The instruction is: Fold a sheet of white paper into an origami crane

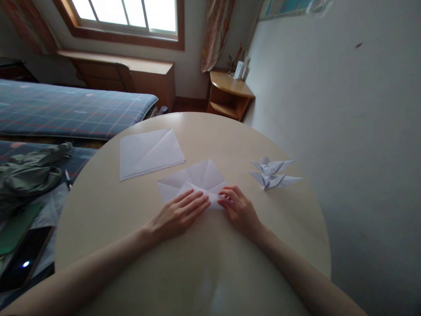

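Note:
A creased sheet of white paper (197, 173) lies on the round table in front of me, its near edge folded up toward the middle. My left hand (180, 212) rests flat over the folded part, fingers stretched out and close together. At the right side of the sheet, my right hand (239, 208) pinches the paper's edge between thumb and fingers. Two folded paper cranes (271, 173) sit to the right, one close behind the other. Beyond my left hand is a small stack of white paper sheets (151, 151) with a diagonal crease on top.
The round cream table (210, 259) stands beside a white wall (345, 131). At the left are a plaid mattress (75, 109), crumpled grey-green cloth (33, 171), a pen (68, 179) and a dark phone (26, 256). A wooden corner shelf (230, 83) stands behind.

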Available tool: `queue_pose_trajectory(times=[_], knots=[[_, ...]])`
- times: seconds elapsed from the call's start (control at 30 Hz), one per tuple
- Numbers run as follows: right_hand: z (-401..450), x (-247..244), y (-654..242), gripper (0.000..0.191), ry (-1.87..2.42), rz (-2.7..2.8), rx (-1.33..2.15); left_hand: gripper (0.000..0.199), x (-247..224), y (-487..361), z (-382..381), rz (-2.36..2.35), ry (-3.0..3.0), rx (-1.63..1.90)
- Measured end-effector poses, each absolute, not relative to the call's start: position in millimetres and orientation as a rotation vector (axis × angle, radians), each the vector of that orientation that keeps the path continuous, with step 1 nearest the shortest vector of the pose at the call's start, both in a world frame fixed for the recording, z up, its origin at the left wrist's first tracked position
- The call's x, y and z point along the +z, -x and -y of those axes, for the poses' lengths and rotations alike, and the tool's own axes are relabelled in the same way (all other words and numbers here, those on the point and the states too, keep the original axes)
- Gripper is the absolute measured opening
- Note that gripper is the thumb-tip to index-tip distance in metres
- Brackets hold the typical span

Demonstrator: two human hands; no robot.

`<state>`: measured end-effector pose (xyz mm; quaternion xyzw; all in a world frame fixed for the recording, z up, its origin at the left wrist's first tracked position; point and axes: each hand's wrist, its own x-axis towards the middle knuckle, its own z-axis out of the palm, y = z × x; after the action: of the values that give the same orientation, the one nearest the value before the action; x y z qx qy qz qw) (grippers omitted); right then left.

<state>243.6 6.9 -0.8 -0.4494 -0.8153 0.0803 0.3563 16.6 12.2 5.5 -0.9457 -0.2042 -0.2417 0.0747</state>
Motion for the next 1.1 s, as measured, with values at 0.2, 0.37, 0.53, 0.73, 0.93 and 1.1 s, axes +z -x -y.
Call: queue_pose_trajectory(times=[0.2, 0.37, 0.53, 0.73, 0.93, 1.1], knots=[[-1, 11, -251, 0.02, 0.949, 2.379, -0.217, 0.033, 7, -17, -12, 0.604, 2.834, -0.695], [9, 15, -249, 0.028, 0.864, 2.527, -0.356, 0.032, 7, -17, -12, 0.597, 2.846, -0.708], [21, 13, -249, 0.03, 0.915, 2.57, -0.407, 0.031, 7, -17, -13, 0.6, 2.873, -0.696], [28, 7, -250, 0.036, 0.967, 2.598, -0.379, 0.029, 8, -17, -13, 0.619, 2.914, -0.685], [30, 5, -248, 0.043, 0.984, 2.621, -0.311, 0.028, 2, -18, -14, 0.677, 2.95, -0.698], [32, 7, -248, 0.041, 0.976, 2.643, -0.326, 0.025, -4, -18, -15, 0.774, 2.961, -0.795]])
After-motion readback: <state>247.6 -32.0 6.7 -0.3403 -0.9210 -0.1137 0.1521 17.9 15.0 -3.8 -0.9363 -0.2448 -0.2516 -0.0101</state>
